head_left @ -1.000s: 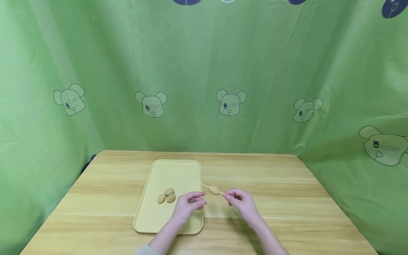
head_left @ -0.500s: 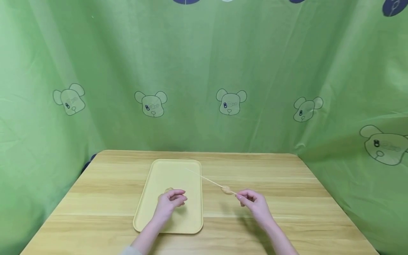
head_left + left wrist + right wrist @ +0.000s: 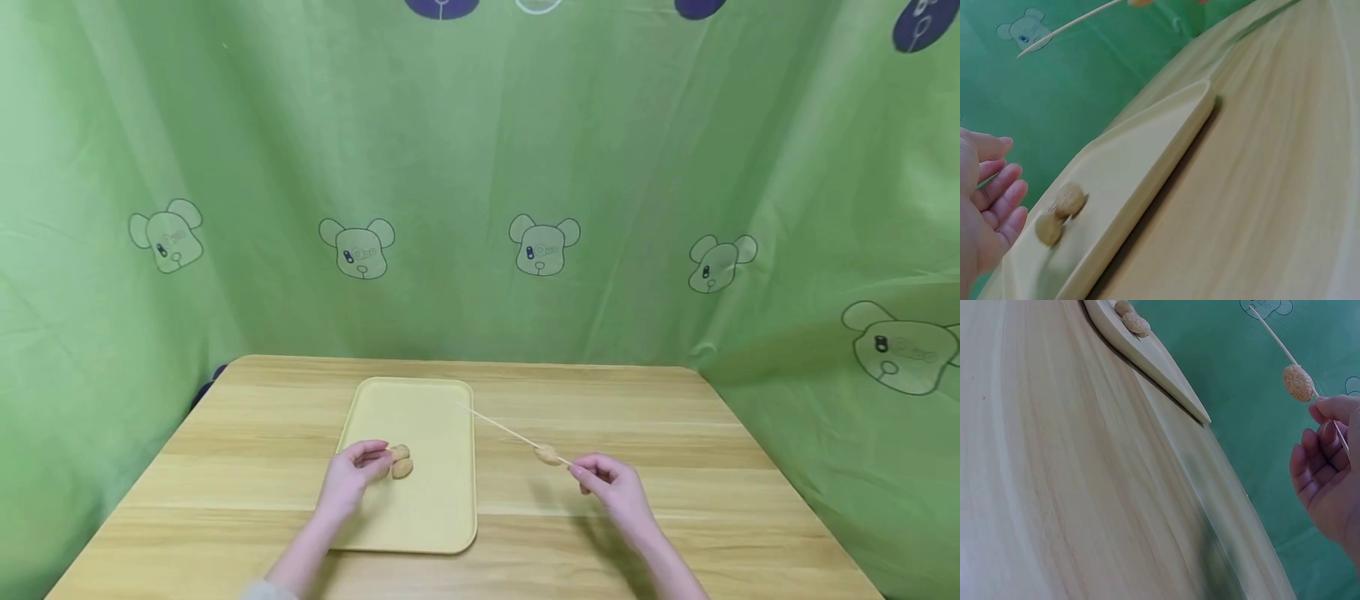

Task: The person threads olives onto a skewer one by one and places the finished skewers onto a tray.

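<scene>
My right hand [image 3: 611, 492] pinches the near end of a thin wooden skewer [image 3: 502, 427] between thumb and finger, above the table. A brown, wrinkled oval ball [image 3: 1298, 383], like a fried food ball, is threaded on that skewer close to the fingers. The skewer's tip points up and left, over the edge of the beige tray [image 3: 438, 521]. My left hand [image 3: 347, 483] hovers at the tray's left side, its fingertips close beside several similar brown balls [image 3: 402, 468]. In the left wrist view its fingers [image 3: 1000, 187] are loosely bent and nothing shows in them; the fingers partly cover the balls in the head view.
The tray has a low raised rim and lies on the left half of a wood-grain table [image 3: 637, 417]. Green curtains [image 3: 450, 317] printed with bear heads hang behind the table and at both sides.
My left hand has moved left across the tray, from near the skewer to the loose balls. The right hand has drawn the skewer and its ball to the right.
</scene>
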Available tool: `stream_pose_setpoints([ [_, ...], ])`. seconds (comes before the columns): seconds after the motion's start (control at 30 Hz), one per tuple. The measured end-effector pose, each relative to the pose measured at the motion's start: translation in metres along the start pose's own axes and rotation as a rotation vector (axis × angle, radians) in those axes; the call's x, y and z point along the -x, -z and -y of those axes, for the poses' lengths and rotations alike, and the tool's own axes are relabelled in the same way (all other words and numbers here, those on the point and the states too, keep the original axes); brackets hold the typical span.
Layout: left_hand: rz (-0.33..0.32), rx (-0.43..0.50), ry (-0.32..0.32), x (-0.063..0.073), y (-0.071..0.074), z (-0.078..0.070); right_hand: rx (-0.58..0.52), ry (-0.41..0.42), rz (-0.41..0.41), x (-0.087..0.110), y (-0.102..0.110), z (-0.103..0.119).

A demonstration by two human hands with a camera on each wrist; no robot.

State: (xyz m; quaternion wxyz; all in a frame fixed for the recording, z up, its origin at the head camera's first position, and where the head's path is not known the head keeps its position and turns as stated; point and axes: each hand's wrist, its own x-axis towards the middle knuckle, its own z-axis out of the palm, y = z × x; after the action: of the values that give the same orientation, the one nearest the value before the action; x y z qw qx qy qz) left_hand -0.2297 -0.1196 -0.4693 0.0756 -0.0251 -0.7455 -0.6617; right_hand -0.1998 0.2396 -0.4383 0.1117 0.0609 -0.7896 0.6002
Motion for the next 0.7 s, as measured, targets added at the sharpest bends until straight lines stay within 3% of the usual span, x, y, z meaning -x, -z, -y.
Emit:
stream_pose_setpoints([
  [0.3,0.002,-0.070,0.050,-0.006,0.015,0.006,0.015,-0.013,-0.010,-0.001,0.002,-0.001],
  [0.7,-0.016,-0.202,0.062,-0.005,0.010,0.018,0.011,-0.046,-0.001,0.004,0.001,-0.002],
])
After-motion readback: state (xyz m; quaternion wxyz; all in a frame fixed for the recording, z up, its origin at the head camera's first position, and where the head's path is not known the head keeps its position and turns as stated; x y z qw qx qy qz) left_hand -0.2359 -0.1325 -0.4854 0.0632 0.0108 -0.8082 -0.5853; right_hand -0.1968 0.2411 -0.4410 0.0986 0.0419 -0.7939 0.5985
